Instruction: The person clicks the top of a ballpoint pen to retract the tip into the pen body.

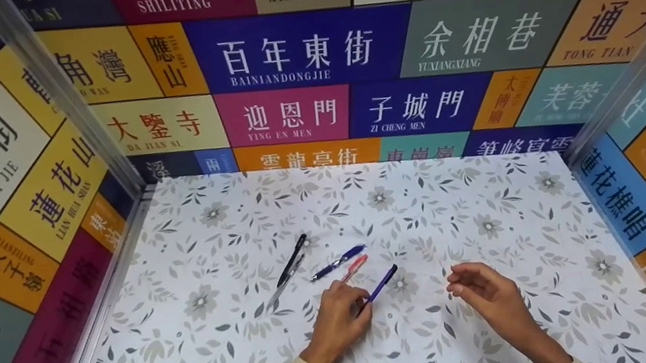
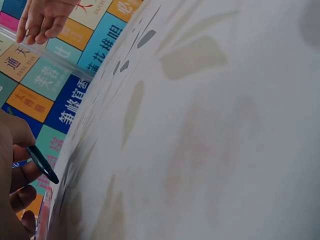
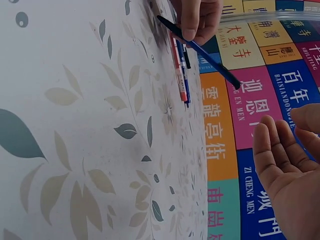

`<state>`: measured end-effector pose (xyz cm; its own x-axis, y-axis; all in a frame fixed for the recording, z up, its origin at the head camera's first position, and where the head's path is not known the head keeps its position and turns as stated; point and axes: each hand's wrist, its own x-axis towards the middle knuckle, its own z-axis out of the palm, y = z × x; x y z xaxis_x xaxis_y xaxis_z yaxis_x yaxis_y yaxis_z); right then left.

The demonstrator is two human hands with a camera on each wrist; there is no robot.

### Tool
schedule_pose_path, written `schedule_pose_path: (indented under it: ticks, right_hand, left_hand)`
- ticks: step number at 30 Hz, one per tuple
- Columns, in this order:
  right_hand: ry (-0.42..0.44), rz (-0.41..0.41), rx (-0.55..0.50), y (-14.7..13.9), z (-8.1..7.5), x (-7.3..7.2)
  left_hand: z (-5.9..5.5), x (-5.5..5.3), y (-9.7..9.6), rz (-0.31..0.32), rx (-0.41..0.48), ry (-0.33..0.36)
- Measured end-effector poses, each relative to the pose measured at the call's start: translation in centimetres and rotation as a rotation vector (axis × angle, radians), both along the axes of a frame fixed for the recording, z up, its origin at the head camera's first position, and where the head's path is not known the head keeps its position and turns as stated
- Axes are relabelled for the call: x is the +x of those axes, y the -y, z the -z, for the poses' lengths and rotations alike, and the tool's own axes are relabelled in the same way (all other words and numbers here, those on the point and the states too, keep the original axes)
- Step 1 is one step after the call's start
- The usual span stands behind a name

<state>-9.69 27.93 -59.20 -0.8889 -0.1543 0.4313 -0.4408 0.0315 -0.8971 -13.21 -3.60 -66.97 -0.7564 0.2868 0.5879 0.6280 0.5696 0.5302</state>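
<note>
A blue pen (image 1: 382, 283) with a dark end is pinched between the thumb and fingers of my left hand (image 1: 338, 319), low over the flowered tabletop. The right wrist view shows that pen (image 3: 207, 59) slanting out of the left hand (image 3: 197, 20). Just beyond the left fingers lies a red-pink pen (image 1: 356, 267), partly hidden by them. Farther back is another blue pen (image 1: 338, 262). My right hand (image 1: 494, 297) hovers to the right, fingers loosely bent, holding nothing; its palm (image 3: 287, 185) faces up in the right wrist view.
Left of the blue pen on the table, a black pen (image 1: 292, 256) and a clear-barrelled pen (image 1: 287, 278) lie side by side. The white flowered tabletop (image 1: 460, 199) is bounded by sign-covered walls (image 1: 303, 50) at the back and sides, with clear corner posts.
</note>
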Motion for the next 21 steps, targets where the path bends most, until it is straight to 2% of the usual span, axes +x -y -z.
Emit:
schedule_pose_path:
  ticks: [6, 15, 21]
  right_hand:
    - [0.013, -0.003, 0.006, 0.0, 0.0, 0.2]
    - [0.114, 0.034, 0.031, 0.1, -0.3, 0.5]
    - [0.126, 0.042, 0.018, 0.2, -0.1, 0.4]
  left_hand:
    - [0.3, -0.1, 0.0, 0.013, -0.006, 0.043]
    - [0.9, -0.4, 0.0, -0.049, -0.113, -0.069]
    - [1.2, -0.7, 0.0, -0.087, -0.137, -0.063]
